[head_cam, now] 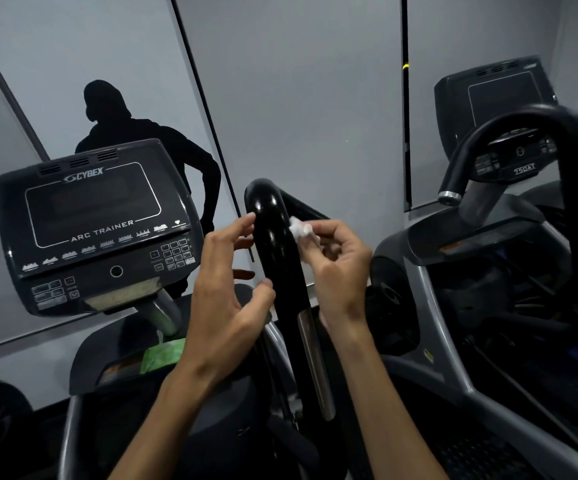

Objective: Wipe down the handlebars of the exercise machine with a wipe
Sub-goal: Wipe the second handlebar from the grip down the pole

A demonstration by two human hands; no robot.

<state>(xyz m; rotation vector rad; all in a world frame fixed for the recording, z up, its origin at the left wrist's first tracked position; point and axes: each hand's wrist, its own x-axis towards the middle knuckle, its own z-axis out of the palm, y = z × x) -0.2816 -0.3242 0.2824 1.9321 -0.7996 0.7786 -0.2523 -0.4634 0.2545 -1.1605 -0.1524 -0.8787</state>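
I noted a glossy black handlebar (273,237) and a white wipe (302,231). The console (93,223) was black with white lettering and outline. A pale green packet (162,353) lay below it. Wall panels (298,98) were grey, the machine frame (443,327) grey.

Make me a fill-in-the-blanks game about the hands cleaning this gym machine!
1. The right hand pinches a small white ____ against the handlebar.
2. The handlebar is shiny and coloured ____.
3. The left hand holds ____; its fingers are spread beside the bar.
4. Under the CYBEX logo, the console reads ARC ____.

Missing words: wipe; black; nothing; TRAINER
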